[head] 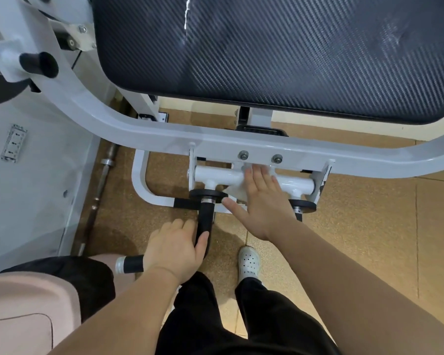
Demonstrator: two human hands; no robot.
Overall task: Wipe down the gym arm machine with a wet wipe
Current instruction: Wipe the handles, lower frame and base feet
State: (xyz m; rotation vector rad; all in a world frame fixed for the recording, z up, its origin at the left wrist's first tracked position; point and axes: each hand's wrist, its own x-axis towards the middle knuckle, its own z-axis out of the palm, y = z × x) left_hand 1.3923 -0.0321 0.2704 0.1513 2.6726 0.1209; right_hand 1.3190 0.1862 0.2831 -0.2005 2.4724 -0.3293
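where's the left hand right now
Head view, lower centre-left: the left hand grips the black handle just below the white pivot tube, where the right hand lies flat.

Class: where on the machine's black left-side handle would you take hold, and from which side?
Probably the black handle, on the straight shaft below its round disc, from above, fingers wrapped around, as the left hand does lower down: it is a narrow cylinder.
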